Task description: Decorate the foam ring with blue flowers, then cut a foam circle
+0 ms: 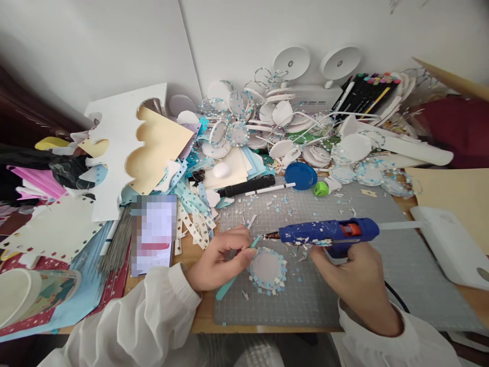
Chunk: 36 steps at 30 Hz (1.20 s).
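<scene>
My right hand (357, 278) is closed around the handle of a blue glue gun (328, 233), whose nozzle points left toward my left hand. My left hand (221, 255) pinches a thin light-blue tool (233, 284), its tip close to the nozzle. Just below the nozzle a white disc edged with small blue and white paper pieces (267, 269) lies on the grey cutting mat (305, 306). A clear glue stick sticks out of the gun's back end.
Finished decorated discs and white circles (282, 127) pile at the back. A blue lid (300, 176), black knife (248, 187), pen and green sharpener (321, 189) lie beyond the mat. Paper strips, cardboard (126, 148) and a phone (153, 234) crowd the left; a white box (454, 247) sits right.
</scene>
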Motion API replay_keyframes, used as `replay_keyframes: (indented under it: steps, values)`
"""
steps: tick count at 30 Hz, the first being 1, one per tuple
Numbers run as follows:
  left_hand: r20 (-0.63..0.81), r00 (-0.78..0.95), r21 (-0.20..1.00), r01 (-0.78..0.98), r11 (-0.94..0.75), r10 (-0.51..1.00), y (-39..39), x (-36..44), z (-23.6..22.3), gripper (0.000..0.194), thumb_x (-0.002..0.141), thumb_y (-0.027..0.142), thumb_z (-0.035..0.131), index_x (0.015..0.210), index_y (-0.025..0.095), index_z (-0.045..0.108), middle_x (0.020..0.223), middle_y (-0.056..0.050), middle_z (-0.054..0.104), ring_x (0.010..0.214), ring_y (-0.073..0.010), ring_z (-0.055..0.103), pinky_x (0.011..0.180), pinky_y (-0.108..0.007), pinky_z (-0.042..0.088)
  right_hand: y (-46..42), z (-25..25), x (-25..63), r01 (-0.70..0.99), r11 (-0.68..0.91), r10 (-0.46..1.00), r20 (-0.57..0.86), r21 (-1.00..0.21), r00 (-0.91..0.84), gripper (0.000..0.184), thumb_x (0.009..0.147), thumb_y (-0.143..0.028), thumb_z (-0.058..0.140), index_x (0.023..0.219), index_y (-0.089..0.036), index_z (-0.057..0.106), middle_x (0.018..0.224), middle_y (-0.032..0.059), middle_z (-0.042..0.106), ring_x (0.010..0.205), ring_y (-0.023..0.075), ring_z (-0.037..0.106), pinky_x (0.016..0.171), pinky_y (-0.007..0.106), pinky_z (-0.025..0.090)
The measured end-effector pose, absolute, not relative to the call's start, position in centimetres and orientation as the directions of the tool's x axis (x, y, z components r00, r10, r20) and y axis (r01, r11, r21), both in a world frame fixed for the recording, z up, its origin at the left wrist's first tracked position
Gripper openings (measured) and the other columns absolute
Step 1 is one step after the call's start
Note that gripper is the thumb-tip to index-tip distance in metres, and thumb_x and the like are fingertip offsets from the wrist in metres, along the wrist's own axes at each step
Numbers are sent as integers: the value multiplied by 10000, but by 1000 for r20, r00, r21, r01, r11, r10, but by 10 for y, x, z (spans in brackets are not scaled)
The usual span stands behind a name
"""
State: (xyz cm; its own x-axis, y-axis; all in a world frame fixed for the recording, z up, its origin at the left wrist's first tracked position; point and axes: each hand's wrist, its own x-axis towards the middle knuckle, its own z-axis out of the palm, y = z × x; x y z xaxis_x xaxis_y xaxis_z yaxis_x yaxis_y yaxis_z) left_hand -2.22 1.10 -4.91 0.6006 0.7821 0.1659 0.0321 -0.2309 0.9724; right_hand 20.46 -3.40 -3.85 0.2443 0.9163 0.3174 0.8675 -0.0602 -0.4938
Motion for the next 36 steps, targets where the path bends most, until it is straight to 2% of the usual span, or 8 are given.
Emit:
replay_keyframes:
  steps: [11,16,19,23,26,29,34,36]
  values:
    - [166,600,975,17,-220,783,11,-22,-50,444,923,373,439,521,186,423,565,1,404,629,-142,404,642,-293,348,-36,-42,206,906,-49,913,348,-421,211,341,684,-317,528,458,-285,273,375,-28,305,411,178,427,441,316,328]
    - [171,599,976,5,-217,783,10,-23,-50,428,923,337,448,525,181,433,566,2,414,631,-137,409,645,-285,348,-36,-50,216,945,-33,888,425,-325,177,278,721,-319,535,514,-270,357,453,-1,407,510,209,510,516,327,378]
    - [160,594,977,20,-213,788,10,-23,-51,434,922,351,452,524,178,464,556,-2,434,631,-137,423,649,-282,358,-35,-52,234,950,-148,852,452,-276,264,218,730,-398,564,606,-241,477,540,39,491,595,250,560,551,344,394]
    - [145,573,980,32,-199,807,10,-22,-51,422,917,361,471,546,172,539,546,-9,475,630,-137,447,654,-278,374,-32,-49,267,910,-358,827,381,-210,414,268,757,-437,593,819,-177,569,649,104,572,653,290,593,530,348,375]
    - [110,554,985,47,-163,825,10,-21,-50,405,908,369,491,572,167,592,564,-15,496,638,-138,457,640,-273,378,-28,-55,292,889,-441,829,322,-126,457,376,800,-362,534,1043,-76,563,801,207,626,692,312,611,525,360,380]
    - [73,531,990,64,-126,844,11,-21,-48,399,894,392,512,593,162,637,574,-14,493,621,-133,454,614,-268,373,-28,-71,311,871,-491,848,228,2,478,387,797,-332,518,957,12,594,733,268,626,661,340,606,529,384,392]
    - [23,497,996,66,-64,868,12,-21,-49,368,886,379,533,638,162,698,567,-5,482,585,-122,431,592,-265,353,-52,-77,321,868,-435,879,324,238,351,409,811,-436,508,868,-48,622,700,271,633,717,392,600,581,430,421]
    - [9,474,998,49,-37,880,12,-22,-53,351,889,361,535,660,167,716,574,-10,507,597,-124,433,605,-268,349,-65,-65,315,898,-353,905,338,262,257,404,807,-496,521,856,-107,619,705,238,643,724,384,603,565,432,423]
